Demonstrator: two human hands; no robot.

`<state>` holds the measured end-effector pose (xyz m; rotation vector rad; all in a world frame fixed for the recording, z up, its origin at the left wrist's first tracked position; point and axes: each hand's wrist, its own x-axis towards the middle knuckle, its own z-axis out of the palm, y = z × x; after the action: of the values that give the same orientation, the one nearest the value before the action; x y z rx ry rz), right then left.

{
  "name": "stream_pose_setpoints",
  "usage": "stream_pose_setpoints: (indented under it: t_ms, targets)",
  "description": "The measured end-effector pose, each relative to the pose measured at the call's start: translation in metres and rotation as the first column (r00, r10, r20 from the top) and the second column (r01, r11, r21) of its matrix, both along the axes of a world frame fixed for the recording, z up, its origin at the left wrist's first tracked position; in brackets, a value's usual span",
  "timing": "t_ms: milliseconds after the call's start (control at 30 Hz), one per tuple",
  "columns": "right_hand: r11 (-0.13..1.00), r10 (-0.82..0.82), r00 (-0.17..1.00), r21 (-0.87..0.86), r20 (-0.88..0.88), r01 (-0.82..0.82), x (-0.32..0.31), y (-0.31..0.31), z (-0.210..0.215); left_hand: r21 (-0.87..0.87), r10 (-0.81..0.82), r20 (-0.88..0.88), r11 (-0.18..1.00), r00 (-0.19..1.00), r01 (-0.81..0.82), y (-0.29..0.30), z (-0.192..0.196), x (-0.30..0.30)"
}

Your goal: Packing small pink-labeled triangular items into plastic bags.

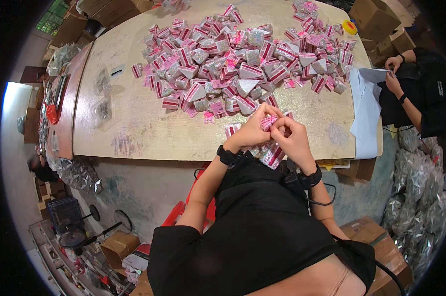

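Note:
My left hand [250, 132] and my right hand [293, 138] meet at the near edge of the wooden table [139, 128], both pinching one small pink-and-white striped package [269, 122] between the fingertips. A few more striped packages [272, 155] lie under my wrists at the table edge. Beyond my hands a big pile of pink, white and silver triangular packages [233, 64] covers the middle and far side of the table. Both wrists wear black bands.
A person in black sits at the right, hands [393, 74] on white sheets [366, 108]. Cardboard boxes [380, 19] stand at the far right, silver bags [420, 197] are heaped on the floor, and clear bags [102, 111] lie on the table's left.

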<state>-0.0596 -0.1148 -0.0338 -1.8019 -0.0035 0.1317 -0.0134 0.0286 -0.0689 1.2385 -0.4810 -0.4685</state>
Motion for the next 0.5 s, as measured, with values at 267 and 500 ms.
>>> stream_pose_setpoints:
  t_ms: [267,500]
  targets:
    - [1.000,-0.027,0.999,-0.009,0.035,0.027,-0.005,0.000,-0.001,-0.002,0.047,-0.065,0.999,0.997,-0.047,0.000,-0.003,0.000]
    - [0.862,0.250,0.833,-0.506,0.493,0.041,0.011,-0.011,0.050,-0.223,-0.036,-0.691,0.960,0.722,-0.166,0.004,0.019,0.009]
